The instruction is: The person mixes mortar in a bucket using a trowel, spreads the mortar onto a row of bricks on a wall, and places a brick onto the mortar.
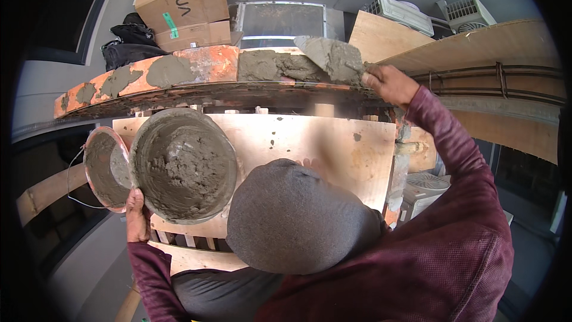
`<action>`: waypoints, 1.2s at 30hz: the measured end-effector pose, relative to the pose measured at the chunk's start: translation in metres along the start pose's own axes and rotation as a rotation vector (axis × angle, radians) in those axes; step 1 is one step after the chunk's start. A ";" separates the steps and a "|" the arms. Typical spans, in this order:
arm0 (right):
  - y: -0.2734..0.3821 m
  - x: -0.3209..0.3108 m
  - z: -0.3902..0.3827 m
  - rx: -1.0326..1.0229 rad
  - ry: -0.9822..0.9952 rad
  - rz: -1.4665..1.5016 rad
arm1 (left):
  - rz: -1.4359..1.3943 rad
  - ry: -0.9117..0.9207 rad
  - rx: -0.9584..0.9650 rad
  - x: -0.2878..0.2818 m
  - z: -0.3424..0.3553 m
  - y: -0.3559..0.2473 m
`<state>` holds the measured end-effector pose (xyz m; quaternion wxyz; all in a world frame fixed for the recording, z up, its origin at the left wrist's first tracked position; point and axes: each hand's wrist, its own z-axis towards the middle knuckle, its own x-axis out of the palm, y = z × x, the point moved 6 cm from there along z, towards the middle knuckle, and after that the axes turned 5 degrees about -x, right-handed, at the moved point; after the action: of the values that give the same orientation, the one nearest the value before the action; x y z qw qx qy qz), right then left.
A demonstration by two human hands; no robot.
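Note:
My right hand [390, 83] grips the handle end of a trowel [310, 46] at the top of a brick wall. A thick load of grey mortar [344, 59] covers much of its blade, over the wall's right part. With my left hand [137, 214], I hold the near left rim of a round basin [233, 194] of wet mortar. The basin tilts slightly over a plywood board. Orange bricks [217, 62] form the wall's left part, smeared with mortar patches. Rough mortar [262, 65] covers its middle.
Left of the basin hangs or stands a mortar-coated bucket [98, 173] with a wire handle. My bent grey-clad knee [292, 217] rises over the plywood board [357, 167]. Behind the wall are cardboard boxes [185, 0] and air-conditioner units [399, 15]; steel bars [524, 73] run at right.

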<state>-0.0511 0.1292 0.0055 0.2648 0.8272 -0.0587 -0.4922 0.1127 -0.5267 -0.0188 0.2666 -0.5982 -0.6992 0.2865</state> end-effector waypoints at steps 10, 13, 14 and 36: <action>-0.010 0.026 0.054 0.015 0.367 -0.112 | -0.051 0.033 0.014 0.012 0.000 -0.011; 0.009 0.015 0.052 -0.147 0.322 -0.319 | -0.032 0.070 0.038 0.016 -0.002 -0.013; 0.016 0.010 0.047 -0.195 0.352 -0.366 | 0.016 0.011 0.025 0.012 -0.002 -0.011; -0.010 -0.002 0.013 0.244 0.399 0.001 | -0.046 0.035 0.025 -0.004 0.011 -0.007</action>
<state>-0.0649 0.1337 -0.0033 0.1693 0.9340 -0.0647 -0.3078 0.1006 -0.5326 -0.0221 0.2928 -0.5837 -0.7042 0.2787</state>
